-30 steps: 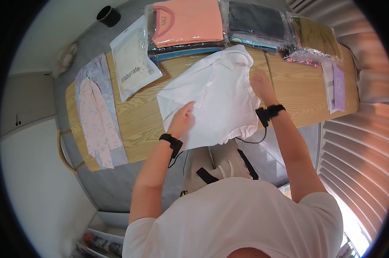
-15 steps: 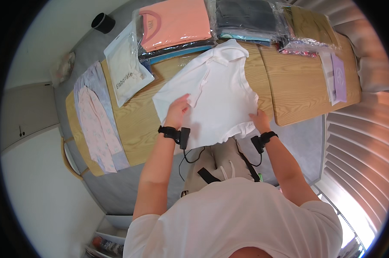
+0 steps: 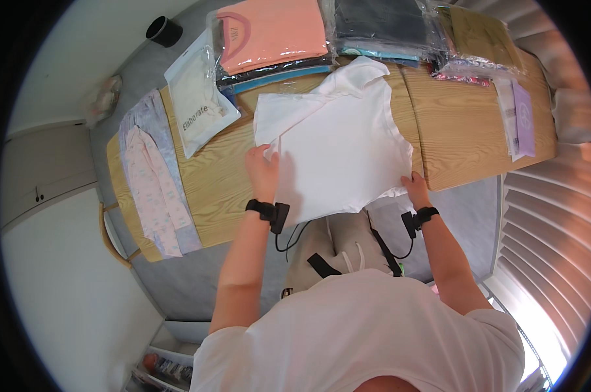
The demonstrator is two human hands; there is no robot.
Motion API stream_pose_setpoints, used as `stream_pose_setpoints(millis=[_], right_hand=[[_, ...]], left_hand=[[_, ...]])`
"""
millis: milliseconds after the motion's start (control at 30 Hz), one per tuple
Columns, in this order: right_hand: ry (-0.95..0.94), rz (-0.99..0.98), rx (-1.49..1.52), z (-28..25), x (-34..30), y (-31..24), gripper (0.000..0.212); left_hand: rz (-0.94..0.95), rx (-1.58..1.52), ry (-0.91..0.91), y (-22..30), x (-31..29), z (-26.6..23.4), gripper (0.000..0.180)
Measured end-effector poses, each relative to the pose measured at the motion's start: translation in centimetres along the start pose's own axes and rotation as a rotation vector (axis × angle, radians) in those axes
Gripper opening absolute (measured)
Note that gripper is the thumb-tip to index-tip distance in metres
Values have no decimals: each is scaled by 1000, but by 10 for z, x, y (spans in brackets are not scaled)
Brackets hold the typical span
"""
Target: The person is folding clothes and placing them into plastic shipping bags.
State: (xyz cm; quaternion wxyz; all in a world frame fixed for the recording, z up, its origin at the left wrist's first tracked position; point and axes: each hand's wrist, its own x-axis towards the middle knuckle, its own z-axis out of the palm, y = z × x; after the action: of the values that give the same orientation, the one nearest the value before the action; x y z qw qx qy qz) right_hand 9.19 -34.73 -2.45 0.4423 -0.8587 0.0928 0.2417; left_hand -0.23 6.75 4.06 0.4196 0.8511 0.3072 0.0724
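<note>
Pinching white shirt (image 3: pixel 341 150), spread on wooden bench (image 3: pixel 214 186), by near right corner with right hand (image 3: pixel 415 186); touching left edge with left hand (image 3: pixel 263 173), cannot tell if clamped.

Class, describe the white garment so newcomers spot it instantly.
Start at the wooden table. At its near edge, a white garment spreads between left hand and right hand. Unlike the bagged peach top and patterned pink garment, it's plain white and unwrapped.

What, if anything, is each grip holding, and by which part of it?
The white garment: the right grip holds its right edge near the lower corner; the left grip is at its left edge, but whether it pinches cloth cannot be told.
</note>
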Motion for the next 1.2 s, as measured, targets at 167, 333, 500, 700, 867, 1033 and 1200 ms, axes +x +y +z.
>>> stream_pose_setpoints(millis=[167, 333, 500, 700, 867, 1033, 1200], right_hand=[[-12, -7, -52, -8, -3, -17, 28], [-4, 6, -77, -10, -6, -14, 28], [-10, -13, -100, 3, -7, -22, 30], [-70, 17, -113, 1, -6, -27, 30], [-103, 52, -2, -20, -14, -16, 30], [-299, 158, -297, -48, -24, 1, 34], [-393, 313, 224, -26, -32, 12, 38]], left_hand=[[590, 379, 95, 28, 33, 22, 38], [431, 218, -199, 77, 78, 55, 37], [353, 259, -149, 36, 120, 68, 20], [401, -19, 354, 26, 119, 49, 35], [411, 181, -7, 9, 17, 5, 36], [-154, 374, -223, -11, -92, -45, 24], [-569, 193, -374, -60, -155, -31, 39]])
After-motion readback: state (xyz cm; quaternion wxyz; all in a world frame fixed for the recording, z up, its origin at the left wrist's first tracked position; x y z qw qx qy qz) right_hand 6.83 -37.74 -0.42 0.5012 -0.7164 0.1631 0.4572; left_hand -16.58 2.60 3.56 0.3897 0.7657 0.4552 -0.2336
